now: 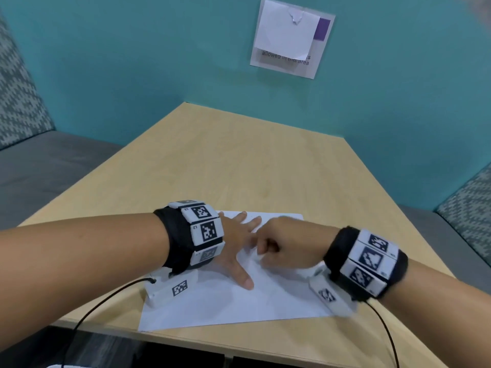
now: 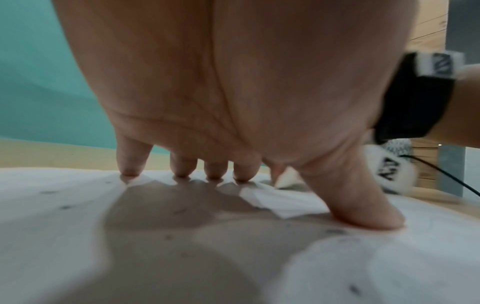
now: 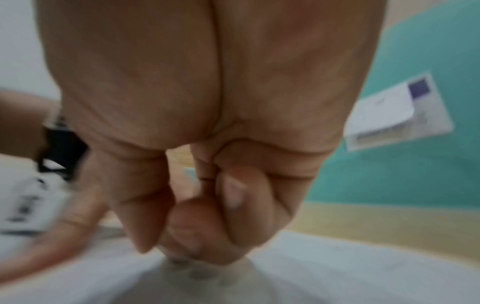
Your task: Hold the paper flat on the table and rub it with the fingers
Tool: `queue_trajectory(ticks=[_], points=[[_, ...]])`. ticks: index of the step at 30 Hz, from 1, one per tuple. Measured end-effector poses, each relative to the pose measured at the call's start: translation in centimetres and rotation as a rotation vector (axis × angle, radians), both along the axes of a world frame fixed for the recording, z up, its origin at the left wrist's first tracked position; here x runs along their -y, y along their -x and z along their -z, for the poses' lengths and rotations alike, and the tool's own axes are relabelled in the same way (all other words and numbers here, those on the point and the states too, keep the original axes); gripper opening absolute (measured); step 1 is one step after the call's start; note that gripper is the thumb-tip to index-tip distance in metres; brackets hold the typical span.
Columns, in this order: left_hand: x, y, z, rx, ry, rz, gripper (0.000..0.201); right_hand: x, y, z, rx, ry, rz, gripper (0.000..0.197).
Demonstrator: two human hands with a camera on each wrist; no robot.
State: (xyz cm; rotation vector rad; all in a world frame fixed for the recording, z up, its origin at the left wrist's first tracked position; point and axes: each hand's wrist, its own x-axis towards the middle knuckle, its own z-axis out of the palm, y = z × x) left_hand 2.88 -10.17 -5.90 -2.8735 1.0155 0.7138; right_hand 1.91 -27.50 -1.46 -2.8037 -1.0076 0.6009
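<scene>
A white sheet of paper [image 1: 233,301] lies on the wooden table [image 1: 239,160] near its front edge. My left hand [image 1: 239,243] lies flat on the sheet's left half, its fingers [image 2: 131,164] spread and pressing down, the thumb [image 2: 363,207] pointing toward me. Just to its right, my right hand [image 1: 284,248] is curled into a loose fist, thumb against fingertips [image 3: 179,236] at the paper's surface. A small raised fold of paper [image 2: 283,181] shows beside those fingers, so they seem to pinch it. Both wrists wear black bands with marker tiles.
A teal wall [image 1: 132,62] with a white notice [image 1: 289,38] stands behind the table. Grey padded benches [image 1: 39,168] flank both sides, with patterned cushions [image 1: 467,208]. Black cables [image 1: 98,304] run from the wrist units over the table's front edge.
</scene>
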Motion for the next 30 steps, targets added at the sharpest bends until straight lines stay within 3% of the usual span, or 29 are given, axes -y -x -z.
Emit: queue_trajectory(ticks=[2,6,11,14,19,23,24,30], points=[[0.1,-0.2,0.2,0.006,-0.021,0.007,0.105,0.4,-0.7,-0.1,0.029,-0.005,0.057,0.014],[0.0,0.1,-0.1,0.008,0.018,-0.002,0.092,-0.4,1.2,0.5,-0.074,-0.007,-0.049,0.009],[0.1,-0.2,0.1,-0.005,-0.002,0.011,0.103,0.2,-0.3,-0.1,0.01,0.001,0.059,0.013],[0.0,0.2,-0.1,0.001,0.018,0.003,0.093,-0.4,1.6,0.3,-0.069,0.02,-0.046,0.013],[0.2,0.1,-0.3,0.03,-0.059,-0.007,0.112,1.6,-1.8,-0.5,0.061,0.039,0.108,0.014],[0.0,0.1,-0.3,0.012,-0.016,0.001,0.106,0.4,1.0,0.4,-0.03,0.003,0.007,0.002],[-0.1,0.0,-0.2,0.01,-0.013,0.004,0.106,0.3,1.1,0.4,-0.054,-0.009,-0.011,0.009],[0.3,0.1,-0.2,0.03,-0.067,-0.011,0.112,1.3,-1.1,0.2,0.041,0.032,0.089,0.007]])
